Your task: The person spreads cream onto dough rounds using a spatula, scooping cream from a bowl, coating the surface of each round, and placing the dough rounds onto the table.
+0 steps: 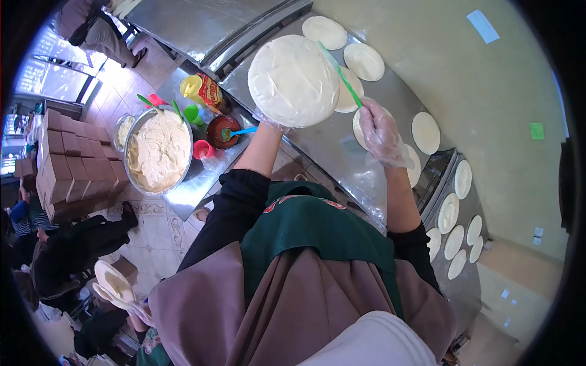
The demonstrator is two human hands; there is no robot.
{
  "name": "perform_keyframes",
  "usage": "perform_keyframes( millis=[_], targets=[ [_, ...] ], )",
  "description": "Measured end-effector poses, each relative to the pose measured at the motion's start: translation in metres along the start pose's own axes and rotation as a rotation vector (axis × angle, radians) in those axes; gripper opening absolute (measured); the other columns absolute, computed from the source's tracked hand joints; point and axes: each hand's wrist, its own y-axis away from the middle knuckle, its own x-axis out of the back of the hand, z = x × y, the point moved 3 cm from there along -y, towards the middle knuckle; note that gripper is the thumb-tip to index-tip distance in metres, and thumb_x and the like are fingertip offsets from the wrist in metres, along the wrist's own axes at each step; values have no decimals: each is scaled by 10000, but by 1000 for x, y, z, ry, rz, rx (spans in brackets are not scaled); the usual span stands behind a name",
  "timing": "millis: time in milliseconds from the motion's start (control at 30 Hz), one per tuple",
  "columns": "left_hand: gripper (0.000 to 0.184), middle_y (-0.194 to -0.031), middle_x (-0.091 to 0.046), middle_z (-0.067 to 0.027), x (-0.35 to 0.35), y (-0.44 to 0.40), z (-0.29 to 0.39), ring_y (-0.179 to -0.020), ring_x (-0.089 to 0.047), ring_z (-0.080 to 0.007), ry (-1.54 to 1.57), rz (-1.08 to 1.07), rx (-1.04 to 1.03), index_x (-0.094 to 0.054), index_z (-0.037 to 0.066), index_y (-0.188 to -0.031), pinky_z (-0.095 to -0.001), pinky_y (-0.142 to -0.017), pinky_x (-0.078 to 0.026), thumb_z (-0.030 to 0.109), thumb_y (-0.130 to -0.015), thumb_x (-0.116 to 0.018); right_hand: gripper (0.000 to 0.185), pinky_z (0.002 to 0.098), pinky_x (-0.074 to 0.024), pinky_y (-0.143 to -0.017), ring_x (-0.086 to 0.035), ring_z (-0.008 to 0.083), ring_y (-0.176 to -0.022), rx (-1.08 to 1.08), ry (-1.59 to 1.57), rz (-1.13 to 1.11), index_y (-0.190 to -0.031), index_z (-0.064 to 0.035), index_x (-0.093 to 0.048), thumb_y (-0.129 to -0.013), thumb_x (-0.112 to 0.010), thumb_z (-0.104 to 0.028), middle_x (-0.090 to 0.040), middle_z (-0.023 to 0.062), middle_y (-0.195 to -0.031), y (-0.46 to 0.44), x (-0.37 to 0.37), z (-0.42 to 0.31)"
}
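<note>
My left hand, in a clear plastic glove, holds up a round flat dough base from below. Most of its fingers are hidden under the base. White cream with smooth streaks covers the base's top. My right hand, also gloved, grips the handle of a green spatula. The spatula's pale blade lies at the far right edge of the base. Beneath both hands is a metal table with several plain dough rounds on it.
A large bowl of cream stands at left on a steel side table, near a bowl of red sauce with a blue spatula, a pink cup and a yellow-topped package. Stacked brown boxes and other people are farther left.
</note>
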Motion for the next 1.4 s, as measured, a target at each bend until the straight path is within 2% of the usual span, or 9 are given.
perform_keyframes(
  millis=[133,267,433,533,833,1067,1133,1267,1400],
  targets=[
    [525,-1340,-483,-114,8,9,-3,-1187,-504,-268,85,-3,61,-404,102,-1356,-426,-982,-448,423,-943,-445,171,419,-438,-564,-583,325,-604,80,183,-27,-1010,-33,-580,-911,-500,-147,-579,181,-675,-19,-12,-9],
    [478,-1278,-540,-102,21,17,-2,-1119,-555,-256,129,44,41,-461,100,-1317,-419,-954,-469,384,-934,-487,147,367,-454,-570,-567,275,-574,252,272,-2,-1004,-21,-598,-900,-523,-92,-568,160,-665,-30,-32,-17],
    [473,-1277,-542,-93,37,22,-1,-1112,-557,-258,53,65,-47,-460,103,-1318,-425,-949,-472,362,-926,-511,177,409,-466,-586,-602,332,-634,391,389,-241,-1032,-35,-604,-880,-540,-99,-593,200,-724,-36,-49,-44],
    [475,-1283,-538,-95,38,28,7,-1121,-553,-259,101,51,5,-458,103,-1322,-427,-953,-470,358,-924,-515,200,396,-460,-580,-584,323,-608,486,213,-302,-1064,-43,-600,-895,-530,-124,-591,203,-723,-37,-52,-53],
    [496,-1316,-511,-117,29,38,48,-1159,-531,-290,270,-22,-3,-438,102,-1339,-450,-969,-458,386,-933,-472,216,368,-424,-543,-536,220,-555,-148,170,-11,-1082,-42,-576,-918,-479,-146,-546,124,-650,-4,-37,-46],
    [500,-1315,-507,-118,36,30,62,-1160,-526,-287,146,40,-124,-424,106,-1344,-450,-965,-461,402,-942,-442,228,405,-431,-546,-571,307,-578,-197,210,20,-1093,-20,-569,-910,-472,-115,-570,166,-663,27,-97,-26],
    [501,-1314,-506,-118,38,29,64,-1161,-523,-285,111,55,-152,-418,106,-1346,-448,-963,-462,406,-945,-433,217,452,-434,-555,-576,372,-603,-33,295,69,-1076,-15,-563,-901,-464,-97,-582,210,-700,30,-121,-31],
    [443,-1228,-561,-112,42,30,68,-1073,-576,-281,109,174,-185,-472,114,-1297,-441,-900,-496,365,-932,-474,206,444,-439,-585,-591,379,-646,-114,150,-35,-1078,-23,-556,-913,-458,-99,-588,234,-761,27,-152,-67],
    [431,-1178,-582,-105,53,32,67,-1037,-589,-276,-10,252,-238,-487,116,-1275,-431,-873,-506,379,-933,-472,210,439,-438,-580,-596,383,-653,83,77,-24,-1087,-27,-557,-908,-462,-82,-596,241,-776,17,-173,-90]
  ],
)
